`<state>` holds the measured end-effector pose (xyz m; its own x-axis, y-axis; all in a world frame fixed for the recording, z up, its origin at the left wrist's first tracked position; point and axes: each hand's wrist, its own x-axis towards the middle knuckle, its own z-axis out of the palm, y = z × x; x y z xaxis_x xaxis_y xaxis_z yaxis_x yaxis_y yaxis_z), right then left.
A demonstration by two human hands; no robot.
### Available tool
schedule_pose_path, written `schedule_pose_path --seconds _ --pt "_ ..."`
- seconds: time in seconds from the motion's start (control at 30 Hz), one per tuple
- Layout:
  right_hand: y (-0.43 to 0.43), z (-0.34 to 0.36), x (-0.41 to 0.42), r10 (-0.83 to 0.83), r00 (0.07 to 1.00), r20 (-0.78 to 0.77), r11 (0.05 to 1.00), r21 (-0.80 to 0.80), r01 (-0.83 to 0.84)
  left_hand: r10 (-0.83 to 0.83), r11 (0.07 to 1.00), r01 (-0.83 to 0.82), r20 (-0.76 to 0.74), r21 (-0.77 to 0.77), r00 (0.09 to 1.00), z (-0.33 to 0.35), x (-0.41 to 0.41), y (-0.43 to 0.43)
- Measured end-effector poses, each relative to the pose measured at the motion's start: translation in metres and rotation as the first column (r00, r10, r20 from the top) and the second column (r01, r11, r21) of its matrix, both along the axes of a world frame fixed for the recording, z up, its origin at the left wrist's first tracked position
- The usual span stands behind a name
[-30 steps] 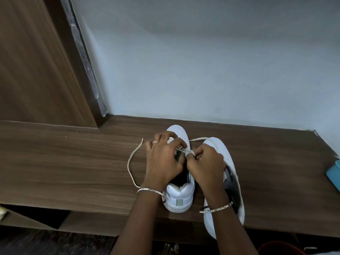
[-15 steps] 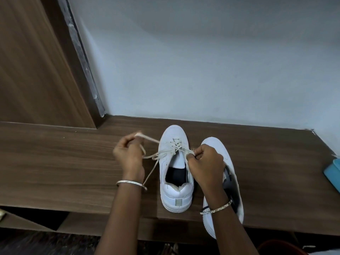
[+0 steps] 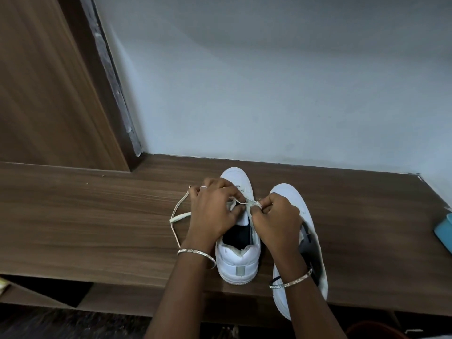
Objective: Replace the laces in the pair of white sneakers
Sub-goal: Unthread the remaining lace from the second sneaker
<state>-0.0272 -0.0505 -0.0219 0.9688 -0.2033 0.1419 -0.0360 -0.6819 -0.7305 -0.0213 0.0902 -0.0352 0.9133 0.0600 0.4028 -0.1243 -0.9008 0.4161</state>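
Observation:
Two white sneakers stand on a brown wooden shelf [image 3: 97,223], toes toward the wall. The left sneaker [image 3: 238,260] is upright with its dark inside showing. The right sneaker [image 3: 293,192] leans on its side and hangs partly over the shelf's front edge. My left hand [image 3: 212,211] rests over the left sneaker's eyelets, fingers pinched on the cream lace [image 3: 177,216], whose loose end loops out to the left on the shelf. My right hand [image 3: 276,218] pinches the same lace beside the tongue. The eyelets are mostly hidden by my fingers.
A pale wall rises just behind the shoes. A wooden panel [image 3: 49,81] stands at the back left. A light blue object [image 3: 444,231] sits at the shelf's right edge. Below the front edge is a lower shelf and dark floor.
My left hand, which had drawn the lace out to the left half a second ago, has come back over the left sneaker's eyelets. The lace now lies slack on the shelf. My right hand has stayed put.

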Motion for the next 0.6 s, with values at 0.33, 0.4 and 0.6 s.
schedule_pose_path --seconds 0.33,0.4,0.6 --pt "-0.001 0.000 -0.001 -0.010 1.000 -0.021 1.000 0.024 0.010 0.050 0.346 -0.036 -0.020 -0.938 0.999 0.004 -0.001 0.009" --pt "-0.001 0.000 -0.002 -0.016 0.999 -0.029 0.999 0.028 0.017 0.249 0.140 -0.111 -0.073 -0.984 0.966 0.008 -0.001 0.021" --pt "0.000 0.002 -0.003 -0.027 0.999 -0.034 0.999 0.038 0.028 0.618 -0.023 -0.415 -0.340 -0.910 0.709 -0.011 -0.005 0.058"
